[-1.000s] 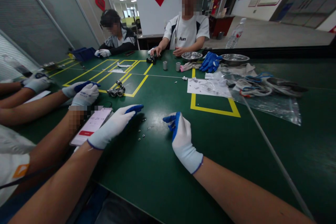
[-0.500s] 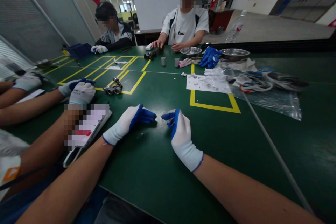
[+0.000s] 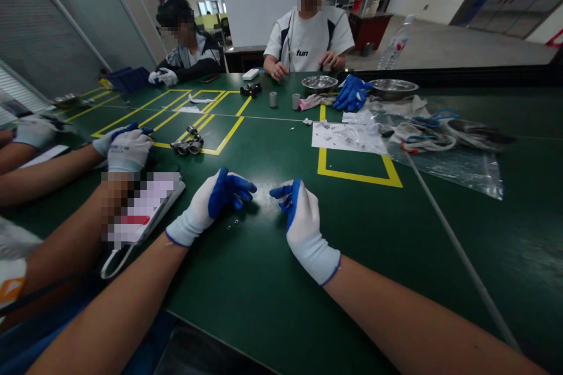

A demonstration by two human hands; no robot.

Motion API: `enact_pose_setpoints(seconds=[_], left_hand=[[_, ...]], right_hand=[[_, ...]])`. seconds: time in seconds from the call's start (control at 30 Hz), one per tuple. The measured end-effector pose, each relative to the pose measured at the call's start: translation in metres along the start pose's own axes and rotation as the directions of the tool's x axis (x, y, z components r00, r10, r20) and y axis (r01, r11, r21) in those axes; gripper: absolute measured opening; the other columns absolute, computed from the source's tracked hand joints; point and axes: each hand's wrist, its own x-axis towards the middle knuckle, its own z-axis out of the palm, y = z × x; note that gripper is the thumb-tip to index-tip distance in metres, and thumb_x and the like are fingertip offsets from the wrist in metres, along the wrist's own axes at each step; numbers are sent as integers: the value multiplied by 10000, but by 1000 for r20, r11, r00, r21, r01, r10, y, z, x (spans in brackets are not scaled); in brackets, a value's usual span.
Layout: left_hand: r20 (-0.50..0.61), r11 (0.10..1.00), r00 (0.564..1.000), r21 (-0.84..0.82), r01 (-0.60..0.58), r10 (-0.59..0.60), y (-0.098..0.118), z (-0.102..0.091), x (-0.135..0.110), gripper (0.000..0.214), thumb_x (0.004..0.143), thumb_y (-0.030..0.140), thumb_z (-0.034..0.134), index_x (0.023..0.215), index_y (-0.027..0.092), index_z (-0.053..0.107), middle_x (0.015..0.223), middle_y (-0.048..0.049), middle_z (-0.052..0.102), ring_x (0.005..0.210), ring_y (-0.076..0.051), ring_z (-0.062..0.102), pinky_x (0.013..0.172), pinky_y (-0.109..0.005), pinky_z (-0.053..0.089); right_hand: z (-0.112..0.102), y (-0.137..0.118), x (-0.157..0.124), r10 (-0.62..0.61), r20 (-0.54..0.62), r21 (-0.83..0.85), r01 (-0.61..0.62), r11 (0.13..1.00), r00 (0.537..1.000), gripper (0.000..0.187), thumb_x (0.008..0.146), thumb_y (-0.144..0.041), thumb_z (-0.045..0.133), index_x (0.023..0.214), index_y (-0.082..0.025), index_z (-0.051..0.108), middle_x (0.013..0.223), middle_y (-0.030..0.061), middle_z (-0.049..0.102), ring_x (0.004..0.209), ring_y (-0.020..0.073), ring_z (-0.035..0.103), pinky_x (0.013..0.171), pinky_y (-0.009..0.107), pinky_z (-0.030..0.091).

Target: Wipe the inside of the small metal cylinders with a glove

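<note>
Both of my hands wear white gloves with blue-coated palms and hover over the green table (image 3: 246,299). My left hand (image 3: 220,199) is turned with its blue palm partly showing, fingers stretched out and apart, and nothing shows in it. Opposite, across a narrow gap, my right hand (image 3: 299,211) has its fingers pointing toward the left one. They are loosely bent and spread, with no object visible between them. Two tiny light rings, maybe nuts, lie just below my left hand; the nearer ring (image 3: 229,227) and the farther ring (image 3: 236,221) rest apart from it.
Metal pipe fittings (image 3: 188,142) lie beyond my left hand. A phone-like device (image 3: 145,211) sits by a co-worker's gloved hands (image 3: 127,149). Farther off are grey cups (image 3: 296,102), metal bowls (image 3: 319,83), blue gloves (image 3: 352,94), white paper (image 3: 347,138) and a plastic bag (image 3: 466,173).
My left hand has shifted slightly left and rolled, showing more blue palm. My right hand is almost still. The person across has drawn a hand back from the dark object and white box.
</note>
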Motion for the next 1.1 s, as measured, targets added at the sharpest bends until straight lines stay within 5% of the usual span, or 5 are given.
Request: enact_pose_setpoints(seconds=[0.13, 0.27, 0.7, 0.97, 1.1], left_hand=[[-48, 993, 999, -113, 18, -23, 1, 4, -2, 609, 959, 711, 585, 948, 148, 816, 987, -121, 825, 884, -257, 756, 888, -386, 592], [-21, 996, 999, -86, 32, -34, 1, 7, -4, 595, 942, 711, 618, 978, 152, 820, 1013, -120, 823, 914, -267, 747, 950, -412, 574], [98, 996, 993, -54, 71, -65, 1, 2, -4, 649, 876, 771, 666, 995, 153, 821, 1069, -139, 824, 890, -271, 782, 801, -349, 612], [208, 989, 975, -102, 103, -80, -1, -2, -6, 649, 884, 755, 656, 1060, 149, 806, 1126, -174, 812, 953, -329, 788, 822, -411, 616], [45, 995, 999, -95, 18, -14, 3, 4, -10, 623, 878, 727, 661, 1033, 137, 786, 1089, -164, 810, 955, -318, 778, 888, -448, 617]], right_hand=[[0, -1, 0, -2, 1, -17, 2, 1000, 1000, 656, 857, -845, 503, 792, -221, 698, 802, 78, 758, 787, 249, 721, 754, 408, 571], [0, 0, 0, 8, -25, -30, -8, 1000, 1000, 682, 828, -879, 513, 797, -223, 697, 800, 76, 755, 796, 252, 725, 756, 411, 571], [-2, 1, 0, -1, -3, -33, 1, 999, 1000, 673, 832, -868, 520, 789, -224, 712, 798, 71, 754, 792, 247, 716, 760, 409, 575], [-3, -3, -1, -12, 13, -35, 13, 999, 1000, 673, 846, -868, 518, 783, -227, 713, 788, 69, 755, 783, 246, 722, 763, 405, 578], [-2, -1, -1, 14, -3, -26, -14, 1000, 1000, 686, 815, -881, 543, 809, -218, 721, 823, 82, 766, 820, 262, 733, 792, 426, 581]])
